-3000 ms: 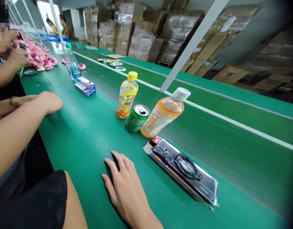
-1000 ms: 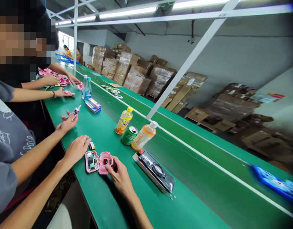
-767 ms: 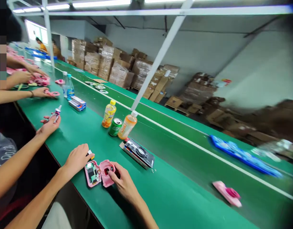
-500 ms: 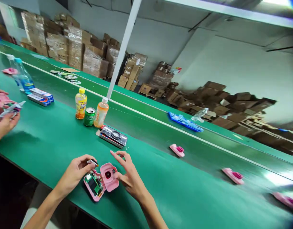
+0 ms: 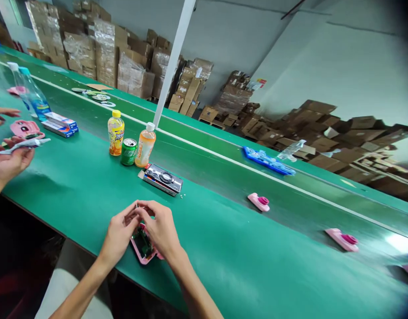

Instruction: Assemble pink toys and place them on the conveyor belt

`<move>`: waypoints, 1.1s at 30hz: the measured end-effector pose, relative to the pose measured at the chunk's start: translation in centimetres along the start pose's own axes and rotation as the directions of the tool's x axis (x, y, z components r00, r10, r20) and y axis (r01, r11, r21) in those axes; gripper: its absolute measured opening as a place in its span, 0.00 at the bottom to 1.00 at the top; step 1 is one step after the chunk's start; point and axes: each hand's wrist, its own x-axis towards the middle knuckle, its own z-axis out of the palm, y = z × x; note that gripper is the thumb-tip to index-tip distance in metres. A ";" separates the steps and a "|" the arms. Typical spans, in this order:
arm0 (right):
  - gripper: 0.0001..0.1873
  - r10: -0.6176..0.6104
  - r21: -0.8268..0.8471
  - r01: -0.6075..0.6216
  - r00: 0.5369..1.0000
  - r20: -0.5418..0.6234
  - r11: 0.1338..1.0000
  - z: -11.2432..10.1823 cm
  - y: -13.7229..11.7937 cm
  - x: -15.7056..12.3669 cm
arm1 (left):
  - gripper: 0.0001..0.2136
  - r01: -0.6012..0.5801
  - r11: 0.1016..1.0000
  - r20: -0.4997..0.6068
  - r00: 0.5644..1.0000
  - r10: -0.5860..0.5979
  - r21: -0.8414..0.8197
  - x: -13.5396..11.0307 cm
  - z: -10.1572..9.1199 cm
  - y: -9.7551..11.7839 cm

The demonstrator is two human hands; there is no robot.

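Note:
An opened pink toy camera case (image 5: 144, 259) lies on the green table, its green circuit board (image 5: 142, 243) showing in one half. My right hand covers most of the other half. Just above the case, my left hand (image 5: 117, 235) pinches a small flat part (image 5: 136, 205); only a dark sliver of it shows between the fingers. My right hand (image 5: 162, 228) is closed with its fingertips against my left ones, at that same part. Beyond my hands lies a box with a camera picture (image 5: 164, 178).
Two orange drink bottles (image 5: 116, 135) (image 5: 146, 146) and a green can (image 5: 128, 152) stand behind the box. Pink camera parts (image 5: 259, 202) sit on the belt, near a blue tray (image 5: 267, 161). At left, a co-worker's hand (image 5: 14, 161) holds a white tube (image 5: 22, 145).
My right hand has left the pink case's open half and come up to my left fingertips. The part in my left hand is now mostly hidden. The belt's pink parts appear further right.

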 end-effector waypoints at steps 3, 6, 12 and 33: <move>0.09 -0.071 -0.028 0.072 0.996 0.046 0.997 -0.7 0.5 0.7 | 0.25 0.060 0.992 0.139 0.989 -0.045 -0.107 0.2 -0.5 0.9; 0.07 -0.116 -0.106 0.128 0.987 0.111 0.986 -1.1 1.2 1.6 | 0.24 0.091 0.980 0.220 0.974 -0.050 -0.179 0.2 -0.8 1.4; 0.05 -0.258 -0.489 0.439 0.882 0.394 0.753 -1.7 1.3 3.0 | 0.24 0.065 0.981 0.157 0.987 -0.036 -0.185 0.2 -0.3 0.9; 0.17 0.265 -0.524 -0.450 0.881 -0.391 0.723 -8.2 -3.0 -24.5 | 0.25 0.250 0.888 0.035 0.966 -0.257 -0.385 0.4 -1.2 1.8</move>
